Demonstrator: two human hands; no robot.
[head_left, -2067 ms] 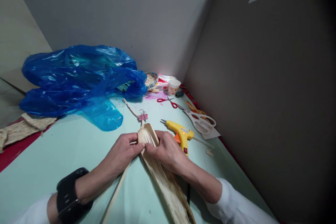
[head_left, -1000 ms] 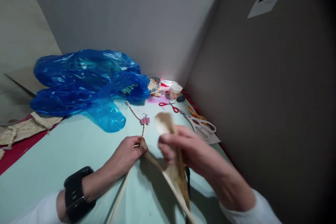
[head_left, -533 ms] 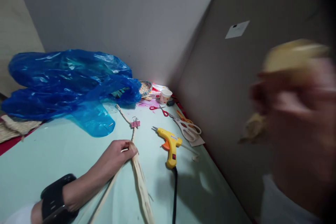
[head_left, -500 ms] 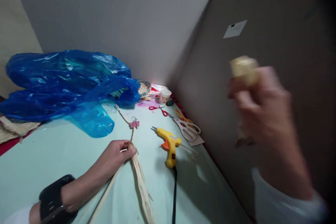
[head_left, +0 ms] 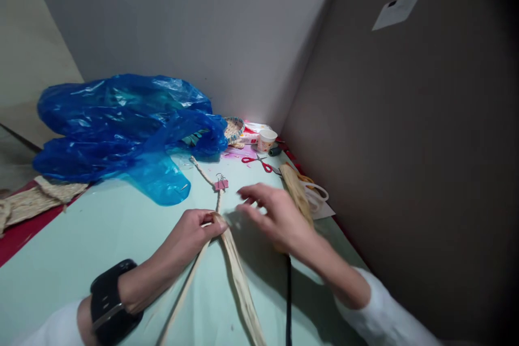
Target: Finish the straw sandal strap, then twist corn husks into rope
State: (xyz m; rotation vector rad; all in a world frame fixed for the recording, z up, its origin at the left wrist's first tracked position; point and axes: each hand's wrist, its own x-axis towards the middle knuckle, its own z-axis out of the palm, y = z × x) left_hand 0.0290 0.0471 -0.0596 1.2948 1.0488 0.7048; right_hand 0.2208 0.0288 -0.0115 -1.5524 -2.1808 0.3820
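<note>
My left hand (head_left: pixel 198 235) pinches the pale fibre strands (head_left: pixel 243 292) where the thin braid (head_left: pixel 219 201) ends. A pink binder clip (head_left: pixel 221 184) grips the braid just beyond my fingers. To the right, my right hand (head_left: pixel 275 216) hovers over the table with thumb and fingers apart, holding nothing. A tan fibre bundle (head_left: pixel 297 192) lies beyond it, partly over the white-handled scissors (head_left: pixel 318 194). The yellow glue gun is nearly all hidden behind my right hand; its black cord (head_left: pixel 288 303) runs toward me.
A crumpled blue plastic bag (head_left: pixel 125 124) covers the back left. Behind stand a small woven basket (head_left: pixel 234 130) and a paper cup (head_left: pixel 267 141), with red scissors (head_left: pixel 258 162) in front. Woven fibre pieces (head_left: pixel 40 200) lie at the left edge. Grey walls enclose the back and right.
My right hand has come down from the upper right to near the braid and let go of the pale bundle, now lying by the scissors. My left hand keeps its pinch. The view has shifted.
</note>
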